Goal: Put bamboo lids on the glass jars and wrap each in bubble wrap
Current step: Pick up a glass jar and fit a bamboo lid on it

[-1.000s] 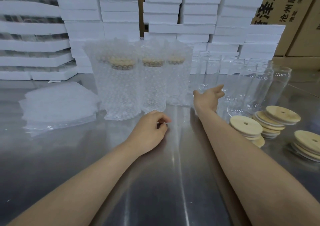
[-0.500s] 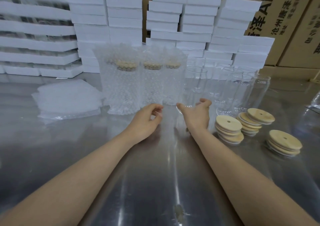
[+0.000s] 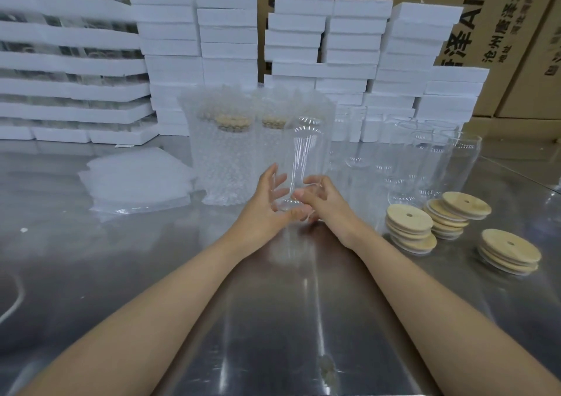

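at the far left the pile of bubble wrap [image 3: 136,183] lies flat on the desk [image 3: 91,274]. just right of it the wrapped jars [image 3: 224,158] stand with lids already showing through their wrap. the left hand [image 3: 264,204], which a second ago lay loosely curled on the desk, is now raised, its fingers spread and fairly straight against the lower side of a bare glass jar [image 3: 306,152], thumb near its base. that jar is new to this spot: it stands upright just in front of the wrapped ones, with no lid on it, and whether its base touches the desk cannot be told. the right hand [image 3: 328,204], a second ago stretched towards the bare jars [image 3: 425,158], has come back with it, fingers curled round the jar's base. so one more jar has been drawn from the group and a fresh round seems to begin. the next need is probably one of the bamboo lids [image 3: 409,222] stacked to the right, then wrap from the left pile.
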Demonstrator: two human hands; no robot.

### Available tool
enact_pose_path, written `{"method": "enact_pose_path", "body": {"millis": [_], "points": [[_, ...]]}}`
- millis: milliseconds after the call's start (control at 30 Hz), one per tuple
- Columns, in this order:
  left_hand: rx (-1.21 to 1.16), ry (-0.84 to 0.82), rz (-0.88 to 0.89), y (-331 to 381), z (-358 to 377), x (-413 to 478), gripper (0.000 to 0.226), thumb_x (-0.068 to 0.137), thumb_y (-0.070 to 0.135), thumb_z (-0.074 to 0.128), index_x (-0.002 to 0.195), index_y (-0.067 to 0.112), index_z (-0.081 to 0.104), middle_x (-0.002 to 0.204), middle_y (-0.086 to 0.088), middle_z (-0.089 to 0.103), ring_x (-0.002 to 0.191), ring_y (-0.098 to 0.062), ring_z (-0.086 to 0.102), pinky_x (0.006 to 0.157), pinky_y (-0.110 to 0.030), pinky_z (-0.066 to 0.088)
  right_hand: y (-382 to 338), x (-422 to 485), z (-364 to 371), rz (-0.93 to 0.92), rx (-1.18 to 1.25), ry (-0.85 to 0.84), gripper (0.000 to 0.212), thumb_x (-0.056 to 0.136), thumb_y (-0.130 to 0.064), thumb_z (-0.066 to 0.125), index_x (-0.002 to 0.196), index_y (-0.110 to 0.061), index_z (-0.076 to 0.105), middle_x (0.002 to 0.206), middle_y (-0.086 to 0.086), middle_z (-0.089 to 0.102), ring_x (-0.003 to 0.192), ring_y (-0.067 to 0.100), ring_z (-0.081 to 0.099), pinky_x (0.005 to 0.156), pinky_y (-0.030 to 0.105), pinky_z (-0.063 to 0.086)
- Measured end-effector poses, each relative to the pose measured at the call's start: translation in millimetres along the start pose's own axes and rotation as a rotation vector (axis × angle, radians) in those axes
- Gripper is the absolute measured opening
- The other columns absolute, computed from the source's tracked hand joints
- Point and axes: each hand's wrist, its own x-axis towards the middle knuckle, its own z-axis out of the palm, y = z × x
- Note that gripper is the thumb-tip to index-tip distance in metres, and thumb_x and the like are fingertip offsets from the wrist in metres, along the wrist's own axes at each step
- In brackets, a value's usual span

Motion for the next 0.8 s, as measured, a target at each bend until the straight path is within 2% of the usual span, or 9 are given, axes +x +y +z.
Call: {"method": "enact_pose_path", "body": {"millis": [133, 233, 367, 467, 533, 567, 667, 733, 800], "points": [[-0.044, 0.008, -0.014, -3, -3, 1, 0.105, 0.073, 0.017, 0.080, 0.150, 0.027, 0.011, 0.145, 0.003, 0.037, 0.128, -0.009, 0.047, 0.082, -0.006, 0.047, 1, 0, 1, -0.022, 0.042, -0.050, 0.045, 0.077, -0.037, 0.075, 0.110, -0.024, 0.047, 0.092, -0.006, 0.063, 0.063, 0.004, 0.066, 0.055, 0.019, 0.050], [-0.065, 0.007, 0.003, -3, -4, 1, 0.102, 0.073, 0.010, 0.080, 0.149, 0.029, 0.015, 0.146, 0.003, 0.038, 0.129, -0.008, 0.047, 0.089, -0.010, 0.047, 2, -1, 0, -0.045, 0.041, -0.047, 0.049, 0.072, -0.040, 0.075, 0.111, -0.030, 0.047, 0.096, -0.011, 0.062, 0.071, 0.002, 0.066, 0.061, 0.019, 0.053], [-0.021, 0.021, 0.069, -4, -5, 0, 0.099, 0.073, 0.008, 0.081, 0.145, 0.038, 0.021, 0.145, 0.011, 0.038, 0.133, -0.003, 0.040, 0.100, -0.021, 0.046, 3, -3, 1, -0.169, -0.019, -0.043, 0.071, 0.064, -0.039, 0.083, 0.122, -0.045, 0.042, 0.118, -0.013, 0.055, 0.091, 0.001, 0.065, 0.072, 0.019, 0.053], [0.050, 0.077, 0.151, -4, -5, -1, 0.087, 0.075, 0.005, 0.078, 0.135, 0.050, 0.034, 0.135, 0.026, 0.047, 0.128, 0.003, 0.044, 0.092, -0.012, 0.045, 4, -4, 4, -0.295, -0.128, -0.011, 0.083, 0.061, -0.029, 0.088, 0.127, -0.052, 0.041, 0.119, -0.031, 0.050, 0.109, -0.002, 0.060, 0.081, 0.019, 0.052], [0.117, 0.126, 0.205, -2, -5, -1, 0.081, 0.074, 0.007, 0.076, 0.127, 0.056, 0.040, 0.127, 0.030, 0.052, 0.121, 0.007, 0.050, 0.090, -0.011, 0.045, 0, -4, 8, -0.362, -0.162, 0.026, 0.085, 0.060, -0.023, 0.091, 0.127, -0.047, 0.045, 0.123, -0.031, 0.051, 0.118, 0.002, 0.057, 0.091, 0.029, 0.052], [0.134, 0.146, 0.218, -2, -5, 1, 0.078, 0.074, 0.007, 0.076, 0.130, 0.052, 0.043, 0.128, 0.026, 0.054, 0.119, 0.005, 0.052, 0.090, -0.014, 0.047, -3, -5, 11, -0.400, -0.163, 0.043, 0.083, 0.060, -0.023, 0.091, 0.126, -0.047, 0.046, 0.123, -0.029, 0.052, 0.120, 0.002, 0.056, 0.094, 0.033, 0.052], [0.156, 0.164, 0.222, -2, -5, 5, 0.067, 0.078, 0.005, 0.074, 0.136, 0.025, 0.046, 0.130, 0.008, 0.057, 0.118, -0.008, 0.057, 0.095, -0.037, 0.052, -12, -9, 16, -0.540, -0.198, 0.075, 0.071, 0.061, -0.033, 0.085, 0.118, -0.056, 0.048, 0.121, -0.028, 0.056, 0.116, -0.003, 0.056, 0.088, 0.030, 0.055], [0.155, 0.180, 0.220, -1, -5, 4, 0.062, 0.081, 0.010, 0.073, 0.136, 0.019, 0.046, 0.132, 0.002, 0.056, 0.120, -0.014, 0.056, 0.098, -0.046, 0.049, -11, -10, 14, -0.557, -0.247, 0.097, 0.072, 0.062, -0.036, 0.083, 0.121, -0.055, 0.045, 0.124, -0.029, 0.051, 0.117, -0.001, 0.055, 0.090, 0.035, 0.054], [0.145, 0.185, 0.213, 1, -5, 0, 0.061, 0.082, 0.018, 0.069, 0.137, 0.022, 0.043, 0.133, 0.002, 0.055, 0.122, -0.012, 0.054, 0.102, -0.047, 0.046, -8, -9, 11, -0.575, -0.339, 0.106, 0.076, 0.064, -0.037, 0.082, 0.124, -0.052, 0.038, 0.125, -0.032, 0.044, 0.112, -0.002, 0.054, 0.090, 0.030, 0.052]]}}
